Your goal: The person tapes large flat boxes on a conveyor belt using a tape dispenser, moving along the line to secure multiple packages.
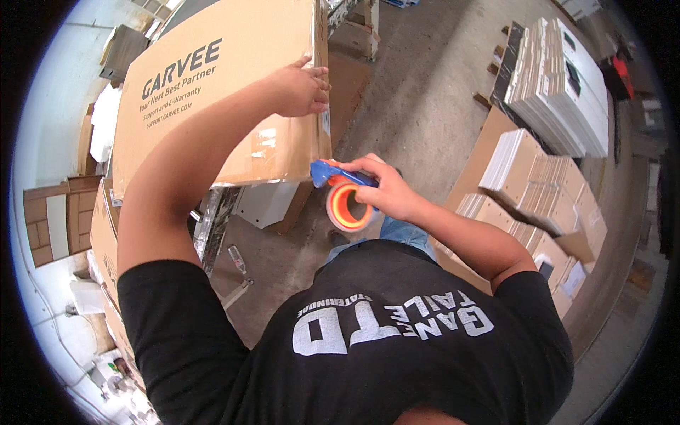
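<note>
The right hand (386,188) is closed around the blue plastic handle of a tape dispenser (323,173), thumb and fingers on opposite sides; the palm contact and part of the handle are hidden by the hand. The ring-shaped tape roll (341,200), with a bright orange inner face and a translucent outer band, hangs below the handle. The dispenser head is located at the lower right corner of the carton (244,67); whether the two touch cannot be determined. The left hand (301,91) is open, laid at the carton's right edge with the fingers spread; its palm side is not visible. The carton is smooth brown corrugated board, box-shaped, with dark print and glossy reflections near the lower edge; its top is cut off by the frame, and the left forearm covers part of its face. Below it stands a worn metal frame (214,227), partly obscured. To the right, flat white panels (559,85) are stacked in layers above the grey concrete floor (425,78). Objects along the left rim are distorted and indistinct.
</note>
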### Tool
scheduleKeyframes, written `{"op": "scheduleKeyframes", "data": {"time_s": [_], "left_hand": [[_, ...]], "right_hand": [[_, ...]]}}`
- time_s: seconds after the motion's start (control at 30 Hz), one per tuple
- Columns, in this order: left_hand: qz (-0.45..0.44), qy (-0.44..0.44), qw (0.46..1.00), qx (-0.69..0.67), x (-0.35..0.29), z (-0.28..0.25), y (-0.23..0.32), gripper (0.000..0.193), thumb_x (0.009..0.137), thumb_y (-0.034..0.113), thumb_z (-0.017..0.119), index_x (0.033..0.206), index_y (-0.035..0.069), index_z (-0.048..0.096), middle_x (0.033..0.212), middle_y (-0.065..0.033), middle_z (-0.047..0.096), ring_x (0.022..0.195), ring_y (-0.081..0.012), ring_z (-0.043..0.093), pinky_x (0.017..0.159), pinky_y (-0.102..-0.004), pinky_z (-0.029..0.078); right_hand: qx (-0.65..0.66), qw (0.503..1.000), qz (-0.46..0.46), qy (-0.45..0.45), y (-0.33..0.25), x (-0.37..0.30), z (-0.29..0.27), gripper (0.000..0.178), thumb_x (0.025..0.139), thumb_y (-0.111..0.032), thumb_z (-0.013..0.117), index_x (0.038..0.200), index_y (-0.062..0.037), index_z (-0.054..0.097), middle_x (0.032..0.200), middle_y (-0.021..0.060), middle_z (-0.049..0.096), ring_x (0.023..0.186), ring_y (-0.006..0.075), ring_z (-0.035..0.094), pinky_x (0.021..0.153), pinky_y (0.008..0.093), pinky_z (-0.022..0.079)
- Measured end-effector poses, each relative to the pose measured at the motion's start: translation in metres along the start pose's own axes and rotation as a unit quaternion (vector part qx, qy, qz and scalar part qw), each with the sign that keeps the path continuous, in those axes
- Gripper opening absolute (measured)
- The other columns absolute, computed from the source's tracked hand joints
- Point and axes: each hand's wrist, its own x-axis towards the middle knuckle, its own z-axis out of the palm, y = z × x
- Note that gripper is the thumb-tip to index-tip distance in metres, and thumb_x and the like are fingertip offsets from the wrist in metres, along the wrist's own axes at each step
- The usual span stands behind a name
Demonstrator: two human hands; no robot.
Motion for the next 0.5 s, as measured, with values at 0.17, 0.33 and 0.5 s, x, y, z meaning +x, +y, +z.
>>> {"op": "scheduleKeyframes", "data": {"time_s": [0.17,0.33,0.5], "left_hand": [[0.041,0.089,0.995,-0.031,-0.052,0.034,0.062,0.050,0.097,0.050,0.048,0.133,0.018,0.061,0.152,-0.0063,0.044,0.148,-0.0274,0.026,0.120,-0.0527,0.018],[0.053,0.171,0.983,-0.044,-0.088,0.052,0.088,0.061,0.093,0.046,0.057,0.145,0.015,0.046,0.158,-0.0095,0.032,0.149,-0.0311,0.024,0.120,-0.0527,0.020],[0.066,0.157,0.985,0.029,-0.085,0.064,0.072,0.076,0.093,0.051,0.056,0.155,0.016,0.029,0.162,-0.0089,0.023,0.151,-0.0293,0.016,0.122,-0.0484,0.018]], "right_hand": [[-0.048,0.996,-0.066,0.043,0.044,-0.037,0.079,0.047,0.076,-0.015,0.066,0.121,-0.0021,0.064,0.112,0.0141,0.057,0.108,0.0250,0.057,0.098,0.0357,0.044],[-0.116,0.968,-0.112,0.194,0.039,-0.003,0.120,0.040,0.075,-0.016,0.066,0.112,-0.0003,0.065,0.108,0.0157,0.058,0.101,0.0305,0.061,0.086,0.0366,0.050],[-0.476,0.869,-0.132,-0.001,0.053,-0.014,0.152,0.037,0.073,-0.026,0.068,0.108,-0.0174,0.071,0.116,0.0052,0.062,0.099,0.0268,0.063,0.083,0.0394,0.055]]}}
